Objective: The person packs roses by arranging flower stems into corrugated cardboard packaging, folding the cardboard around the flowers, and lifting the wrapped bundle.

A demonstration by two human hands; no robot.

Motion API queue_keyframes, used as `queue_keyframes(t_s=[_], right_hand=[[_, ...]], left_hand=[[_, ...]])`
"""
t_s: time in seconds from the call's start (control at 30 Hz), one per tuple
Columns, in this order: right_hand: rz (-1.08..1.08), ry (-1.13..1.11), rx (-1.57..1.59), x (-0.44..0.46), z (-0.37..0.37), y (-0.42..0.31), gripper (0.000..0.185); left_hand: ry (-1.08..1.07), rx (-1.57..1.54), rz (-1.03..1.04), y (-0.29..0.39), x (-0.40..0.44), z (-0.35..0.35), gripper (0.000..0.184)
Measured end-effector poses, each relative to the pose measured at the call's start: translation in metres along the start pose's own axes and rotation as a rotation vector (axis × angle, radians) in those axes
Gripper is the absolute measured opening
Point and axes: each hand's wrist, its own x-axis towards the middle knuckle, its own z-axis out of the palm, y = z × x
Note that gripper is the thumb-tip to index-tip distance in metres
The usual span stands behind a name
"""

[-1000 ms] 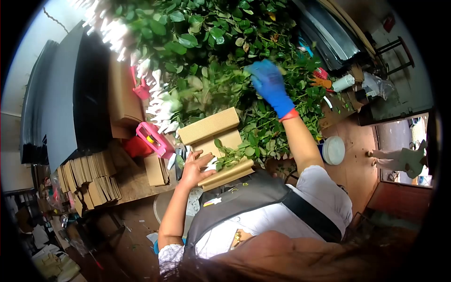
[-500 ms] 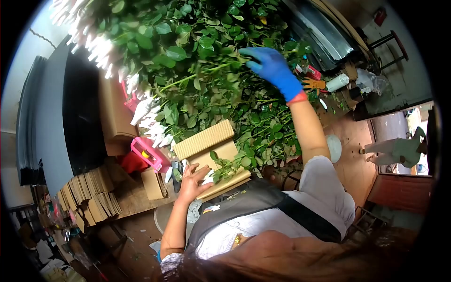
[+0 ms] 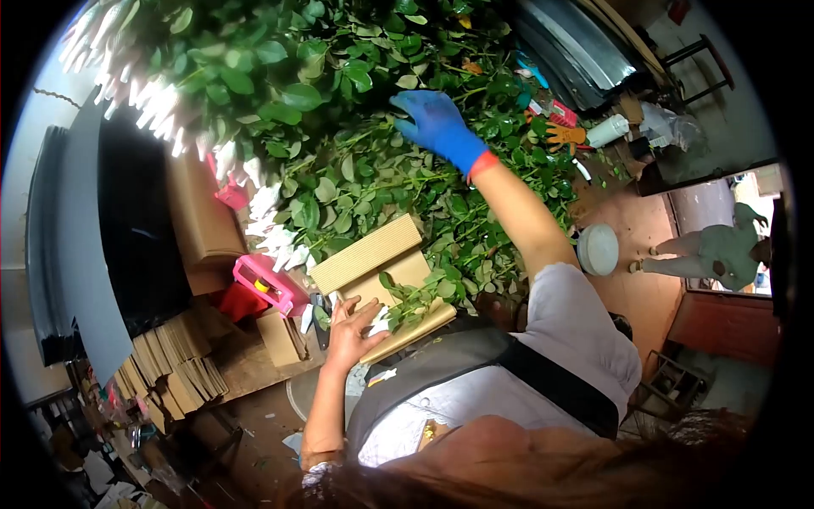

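My left hand [image 3: 346, 333], bare, rests with fingers apart on the near left side of a corrugated cardboard wrap [image 3: 365, 253], beside a few white-sleeved flower heads [image 3: 379, 321]. Their leafy stems [image 3: 420, 299] lie across the cardboard towards the right. My right hand [image 3: 431, 124], in a blue glove with a red cuff, reaches over the big pile of leafy stems [image 3: 356, 161]. Its fingers are bent over the leaves, and whether they grip a stem is unclear. White-sleeved heads [image 3: 275, 229] line the pile's left edge.
A pink tape dispenser [image 3: 270, 284] and cardboard pieces [image 3: 170, 365] are on the left of the table. Black sheets [image 3: 140, 229] stand behind them. At the right are an orange glove [image 3: 565, 136], a white bucket [image 3: 598, 249] and another person [image 3: 721, 254] near the doorway.
My right hand has moved left over the pile, and the stem under it half a second ago is no longer distinct. My left hand stays at the cardboard. The person by the doorway has shifted.
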Motion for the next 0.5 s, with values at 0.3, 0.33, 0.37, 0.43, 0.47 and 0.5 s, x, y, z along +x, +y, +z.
queue_keyframes(t_s=[0.3, 0.33, 0.37, 0.43, 0.47, 0.5], right_hand=[[0.044, -0.19, -0.033, -0.088, 0.057, -0.055, 0.019], [0.094, -0.393, -0.064, -0.086, 0.05, -0.056, 0.02], [0.157, -0.305, 0.036, -0.086, 0.042, -0.056, 0.023], [0.024, 0.101, 0.138, -0.085, -0.004, -0.064, 0.025], [-0.045, 0.3, 0.187, -0.086, -0.03, -0.07, 0.026], [-0.068, 0.265, 0.186, -0.091, -0.06, -0.077, 0.026]], left_hand=[[0.04, 0.082, 0.108, -0.004, 0.004, 0.003, 0.029], [0.044, 0.064, 0.098, -0.002, 0.004, 0.003, 0.028], [0.063, 0.099, 0.146, -0.001, 0.004, 0.003, 0.026], [0.091, -0.005, 0.081, 0.003, 0.004, 0.005, 0.024], [0.105, -0.062, 0.044, 0.004, 0.002, 0.006, 0.023], [0.106, -0.147, 0.031, 0.0, 0.001, 0.01, 0.023]])
